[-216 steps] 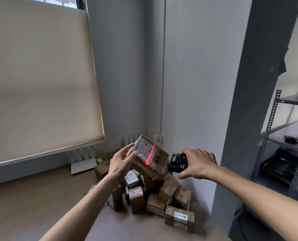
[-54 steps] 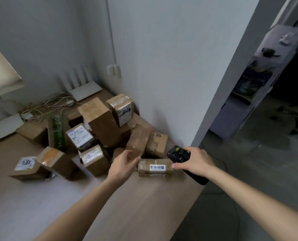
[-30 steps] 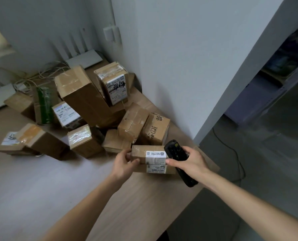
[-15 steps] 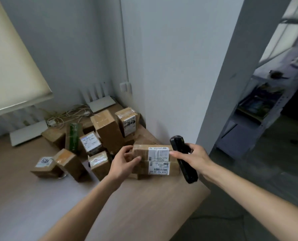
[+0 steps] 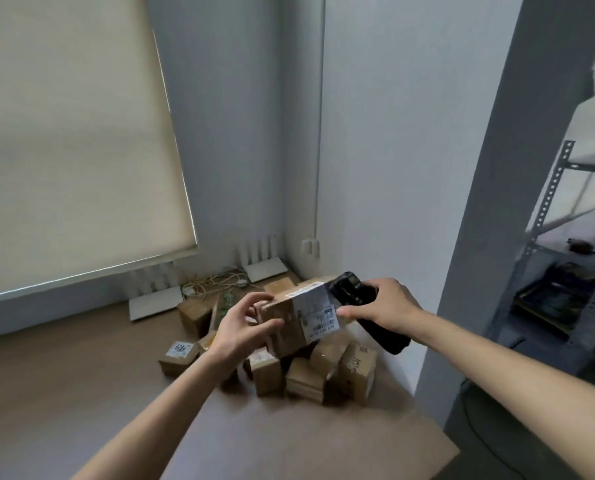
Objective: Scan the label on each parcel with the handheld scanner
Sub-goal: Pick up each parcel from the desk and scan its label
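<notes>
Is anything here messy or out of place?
Yes: the parcels lie in a jumbled heap on the table, tilted every way, not stacked. Behind them, loose cables sprawl in a tangle by the wall. Nothing looks spilled or damaged.

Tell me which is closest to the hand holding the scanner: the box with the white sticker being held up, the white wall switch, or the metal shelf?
From the right hand, in the head view:
1. Held box: touching its fingers, just to the left.
2. Wall switch: up and left, on the back wall.
3. Metal shelf: far right, past the pillar.
</notes>
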Demonstrator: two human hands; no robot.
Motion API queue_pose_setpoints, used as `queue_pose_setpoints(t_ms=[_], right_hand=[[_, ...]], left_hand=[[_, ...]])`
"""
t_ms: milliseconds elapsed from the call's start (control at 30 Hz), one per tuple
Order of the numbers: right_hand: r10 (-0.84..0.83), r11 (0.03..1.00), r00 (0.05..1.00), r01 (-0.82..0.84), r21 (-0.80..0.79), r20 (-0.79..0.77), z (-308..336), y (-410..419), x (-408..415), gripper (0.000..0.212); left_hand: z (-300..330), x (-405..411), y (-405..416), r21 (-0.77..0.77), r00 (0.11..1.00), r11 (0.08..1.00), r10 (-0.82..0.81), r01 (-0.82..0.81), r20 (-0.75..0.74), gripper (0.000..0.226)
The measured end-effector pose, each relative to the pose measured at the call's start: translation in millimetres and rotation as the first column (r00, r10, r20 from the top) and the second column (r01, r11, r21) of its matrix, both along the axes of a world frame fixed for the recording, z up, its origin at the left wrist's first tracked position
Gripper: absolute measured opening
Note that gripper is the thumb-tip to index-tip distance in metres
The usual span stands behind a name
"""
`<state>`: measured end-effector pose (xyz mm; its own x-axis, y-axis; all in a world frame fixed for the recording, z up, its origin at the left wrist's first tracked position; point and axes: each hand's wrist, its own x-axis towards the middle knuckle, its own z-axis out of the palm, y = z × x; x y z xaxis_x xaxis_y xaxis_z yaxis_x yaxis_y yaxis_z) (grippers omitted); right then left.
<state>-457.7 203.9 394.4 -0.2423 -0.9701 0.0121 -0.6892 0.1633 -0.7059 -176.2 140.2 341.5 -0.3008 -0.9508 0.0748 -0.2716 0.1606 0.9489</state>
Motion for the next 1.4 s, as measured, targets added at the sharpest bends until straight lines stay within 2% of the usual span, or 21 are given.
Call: queue_pose_setpoints(t_ms=[167,400,533,767,933,1067,1167,1267,1400], right_hand=[[0.099,0.995,0.948,-0.090,0.044,-0.304,29,1,28,0.050],[0.173,0.983,0.831,-0.116,0.139,-0.529,53,4,47,0.064],[0.199,0.976,0.792,-0.106,0.192,-0.577,57,9,47,0.067],[0.189,0.980,0.788,-0.114,0.163,-0.586,58,11,38,0.074],[0.188,0.981,0.775,-0.118,0.155,-0.603,60,10,31,0.073],[0.190,0.980,0.795,-0.123,0.155,-0.576,59,4,26,0.071],[0.199,0.979,0.848,-0.148,0.140,-0.492,57,-3,25,0.071],[0.241,0.970,0.905,-0.220,0.101,-0.351,56,-10,35,0.070],[0.329,0.942,0.940,-0.333,-0.033,-0.091,47,-21,70,0.063]], left_hand=[[32,37,12,-0.096,0.982,0.977,0.190,-0.190,-0.009,0.056],[67,44,30,-0.181,0.940,0.923,0.339,-0.339,-0.033,0.046],[73,36,40,-0.172,0.932,0.917,0.358,-0.361,-0.047,0.056],[75,23,45,-0.182,0.936,0.918,0.349,-0.352,-0.048,0.059],[73,16,42,-0.197,0.938,0.918,0.342,-0.345,-0.052,0.070],[70,15,38,-0.175,0.932,0.915,0.357,-0.363,-0.069,0.065],[69,16,36,-0.139,0.917,0.908,0.383,-0.396,-0.110,0.050],[66,22,36,-0.039,0.887,0.902,0.415,-0.431,-0.201,0.038],[62,42,46,0.055,0.812,0.855,0.508,-0.515,-0.287,0.039]])
